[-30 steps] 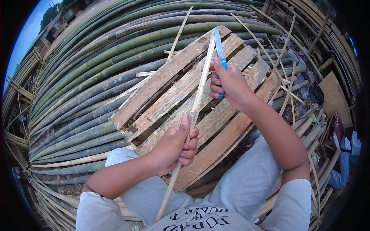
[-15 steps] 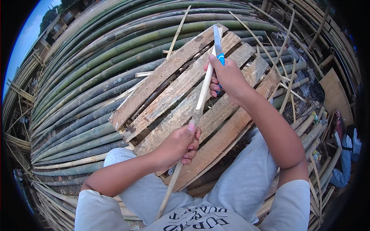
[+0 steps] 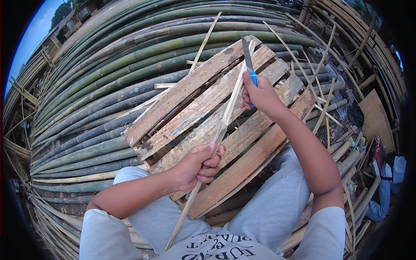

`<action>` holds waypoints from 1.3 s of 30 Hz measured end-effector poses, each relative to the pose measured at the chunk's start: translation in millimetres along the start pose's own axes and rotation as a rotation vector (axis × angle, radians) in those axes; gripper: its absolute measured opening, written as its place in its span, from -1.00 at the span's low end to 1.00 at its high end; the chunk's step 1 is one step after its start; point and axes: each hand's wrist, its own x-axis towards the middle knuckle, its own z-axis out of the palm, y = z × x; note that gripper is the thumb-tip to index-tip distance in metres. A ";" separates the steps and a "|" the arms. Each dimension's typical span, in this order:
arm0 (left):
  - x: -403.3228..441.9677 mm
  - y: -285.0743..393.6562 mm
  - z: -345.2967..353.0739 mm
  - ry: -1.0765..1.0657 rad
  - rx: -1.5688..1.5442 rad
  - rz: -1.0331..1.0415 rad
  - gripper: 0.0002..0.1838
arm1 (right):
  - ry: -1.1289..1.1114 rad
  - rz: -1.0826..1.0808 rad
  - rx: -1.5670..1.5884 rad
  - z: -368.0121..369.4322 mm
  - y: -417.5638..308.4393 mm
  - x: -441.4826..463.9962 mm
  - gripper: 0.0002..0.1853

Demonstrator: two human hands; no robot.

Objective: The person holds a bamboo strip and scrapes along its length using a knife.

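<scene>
A long, pale bamboo strip (image 3: 228,110) runs slantwise from my lap up across a slatted wooden pallet (image 3: 184,130). My left hand (image 3: 203,167) is wrapped round the strip near the pallet's near edge. Higher up, my right hand (image 3: 261,94) grips the blue handle of a knife (image 3: 248,56). The blade points up and away from me, alongside the upper part of the strip. Whether the blade touches the strip I cannot tell. My right fingers are beside the strip, partly hidden behind the handle.
Rows of green bamboo poles (image 3: 130,71) lie behind and left of the pallet. Loose split strips (image 3: 320,56) cross each other at the right. A brown board (image 3: 378,119) and blue cloth (image 3: 381,197) lie at the far right. My legs (image 3: 277,190) flank the pallet's near end.
My right hand and the knife have shifted slightly right and down in view, and the blade has tilted a little more left. The left hand still grips the strip.
</scene>
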 end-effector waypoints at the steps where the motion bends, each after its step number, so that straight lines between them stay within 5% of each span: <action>1: -1.1 1.7 3.8 0.086 0.081 0.030 -0.63 | 0.014 0.038 -0.006 -1.1 -0.4 -0.6 -0.53; 5: -1.6 7.3 4.3 0.215 0.214 0.088 -0.67 | 0.095 0.030 -0.235 -7.2 -0.3 2.7 -0.48; 11: -0.9 14.2 0.5 0.321 0.290 0.105 -0.64 | -0.125 0.001 -0.282 -11.2 2.8 -5.3 -0.55; 13: 0.4 14.7 -0.2 0.373 0.341 0.117 -0.62 | -0.109 -0.525 -0.801 9.3 -6.1 -20.6 -0.61; 20: 6.1 4.7 -6.9 0.601 0.723 0.235 -0.56 | -0.249 -0.410 -1.172 65.0 -13.0 -60.2 -0.62; 24: -0.3 2.1 0.1 0.626 0.612 0.138 -0.56 | -0.315 -0.404 -1.168 57.3 -1.5 -52.2 -0.63; 27: -3.0 -6.2 -5.4 0.645 0.705 0.161 -0.57 | -0.256 -0.344 -1.236 39.5 7.4 -32.0 -0.62; 30: -5.7 -14.5 -11.3 0.591 0.782 0.217 -0.57 | 0.033 -0.318 -1.364 12.1 10.8 -9.5 -0.59; 39: -17.3 -2.4 -5.3 0.564 0.567 0.056 -0.58 | -0.248 -0.217 -1.215 67.3 -14.6 -45.7 -0.55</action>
